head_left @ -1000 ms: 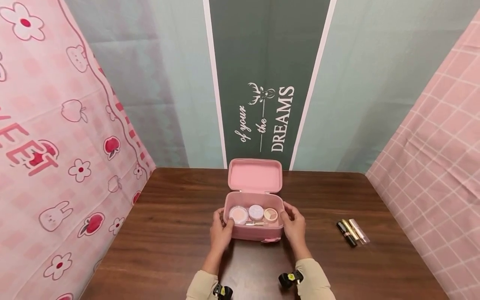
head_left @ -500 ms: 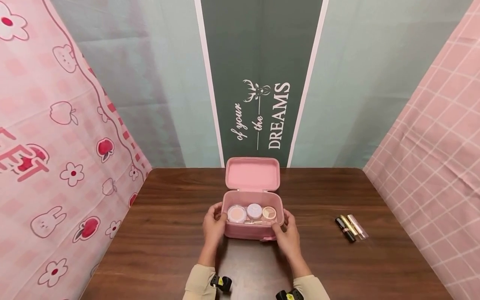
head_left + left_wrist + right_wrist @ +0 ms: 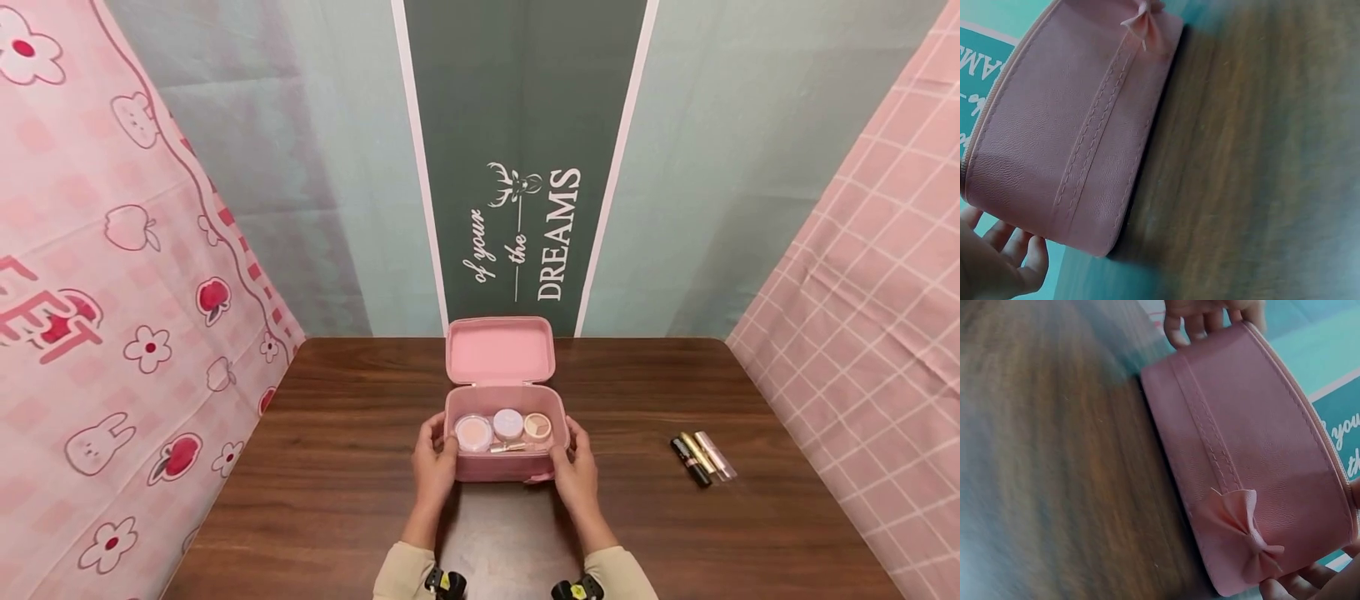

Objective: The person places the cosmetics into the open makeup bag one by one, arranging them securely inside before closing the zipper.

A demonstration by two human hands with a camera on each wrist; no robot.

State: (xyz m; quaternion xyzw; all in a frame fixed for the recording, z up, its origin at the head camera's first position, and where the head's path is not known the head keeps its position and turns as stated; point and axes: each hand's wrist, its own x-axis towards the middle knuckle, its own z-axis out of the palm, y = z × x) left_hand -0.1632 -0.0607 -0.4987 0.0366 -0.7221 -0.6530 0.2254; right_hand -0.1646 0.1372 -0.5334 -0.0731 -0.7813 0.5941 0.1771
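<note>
A pink makeup case (image 3: 495, 468) stands on the table with its lid (image 3: 501, 350) tipped back. My left hand (image 3: 435, 467) grips its left side, thumb at the front left rim. On the right side my right hand (image 3: 576, 475) holds it the same way, thumb near the front right corner. Inside are a round compact (image 3: 474, 432), a pale lidded jar (image 3: 507, 424), a small round palette (image 3: 537, 427) with three sections, and a slim gold-tipped tube (image 3: 507, 447). The right wrist view shows a pink bow (image 3: 1247, 534) on the case's front.
To the right on the wooden table (image 3: 337, 500) lie a black tube (image 3: 691, 462), a gold tube (image 3: 698, 454) and a clear-and-pink tube (image 3: 716, 455), side by side. Fabric walls enclose the table: flowered pink (image 3: 150, 350), green (image 3: 525, 100) and pink check (image 3: 862, 333).
My right hand has shifted toward the front right corner of the case, its thumb now at the front rim. My left hand keeps its hold on the left side. The head view has moved slightly.
</note>
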